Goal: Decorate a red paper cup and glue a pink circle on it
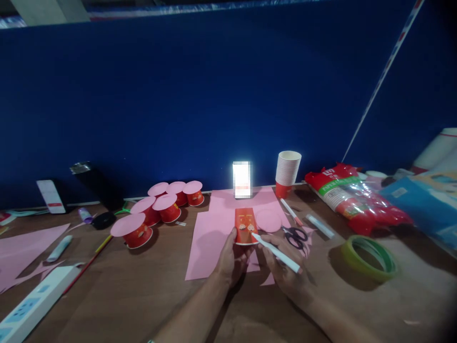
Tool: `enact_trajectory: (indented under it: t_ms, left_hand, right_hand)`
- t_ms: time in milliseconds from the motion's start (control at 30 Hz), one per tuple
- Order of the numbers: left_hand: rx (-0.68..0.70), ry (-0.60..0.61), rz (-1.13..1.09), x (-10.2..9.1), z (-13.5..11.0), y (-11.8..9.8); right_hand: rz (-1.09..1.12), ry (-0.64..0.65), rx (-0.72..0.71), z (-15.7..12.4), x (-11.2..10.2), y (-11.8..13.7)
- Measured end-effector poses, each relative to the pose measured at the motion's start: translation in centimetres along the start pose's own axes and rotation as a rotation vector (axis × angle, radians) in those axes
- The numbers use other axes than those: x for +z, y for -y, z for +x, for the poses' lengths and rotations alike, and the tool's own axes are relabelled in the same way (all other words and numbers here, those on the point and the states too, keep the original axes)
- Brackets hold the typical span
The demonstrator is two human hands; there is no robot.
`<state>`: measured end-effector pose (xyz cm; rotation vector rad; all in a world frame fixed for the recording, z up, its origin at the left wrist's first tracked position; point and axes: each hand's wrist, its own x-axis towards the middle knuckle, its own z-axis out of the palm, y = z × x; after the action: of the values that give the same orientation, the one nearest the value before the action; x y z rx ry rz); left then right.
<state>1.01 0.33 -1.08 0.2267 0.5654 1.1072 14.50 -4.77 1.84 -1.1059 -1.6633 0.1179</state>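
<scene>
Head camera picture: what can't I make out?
In the head view:
Held red paper cup: far side, hidden by its near wall.
White plastic power strip: near end, cut off by the lower left corner.
Bright white upright rectangle: content, pixelated.
Blue printed package: remainder, cut off by the right edge.

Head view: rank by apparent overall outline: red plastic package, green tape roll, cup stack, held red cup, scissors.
1. Red plastic package
2. Green tape roll (sits nearer the camera than the stack)
3. Cup stack
4. Held red cup and scissors: too alike to rank.
</scene>
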Motion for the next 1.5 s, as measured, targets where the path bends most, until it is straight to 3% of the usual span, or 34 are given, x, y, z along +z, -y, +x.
enact_trajectory:
  t_ms: [1500]
  left_hand:
    - [-0.039,0.062,0.054,-0.3,0.0,0.1]
  right_hand:
    - [0.047,0.039,-0.032,-0.8,0.2,-1.1]
